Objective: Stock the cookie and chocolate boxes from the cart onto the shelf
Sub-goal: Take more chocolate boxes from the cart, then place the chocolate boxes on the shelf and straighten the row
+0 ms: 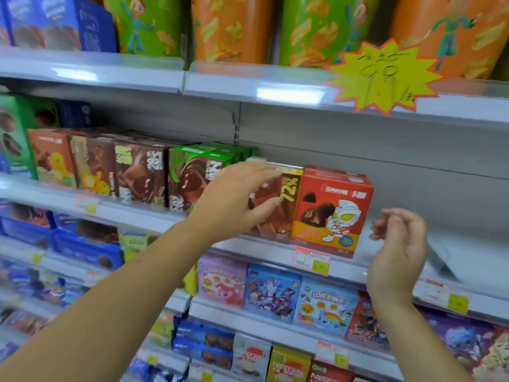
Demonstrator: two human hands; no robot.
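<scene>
My left hand (237, 198) grips a brown chocolate box (286, 202) with gold "72" print, fingers over its top edge and thumb on its front. That box stands upright on the middle shelf (278, 250), touching a red and yellow cartoon-hero chocolate box (332, 210) on its right. My right hand (399, 244) hovers empty to the right of the red box, fingers loosely curled and apart. Left of my hand stand a green-topped chocolate box (190, 177) and several brown boxes (140, 172). The cart is out of sight.
Bare shelf space (454, 244) lies right of the red box. A yellow starburst price sign (382, 78) hangs from the shelf above, under tall orange and green tubs (231, 26). Lower shelves hold colourful cookie boxes (272, 290) and blue boxes (88, 244).
</scene>
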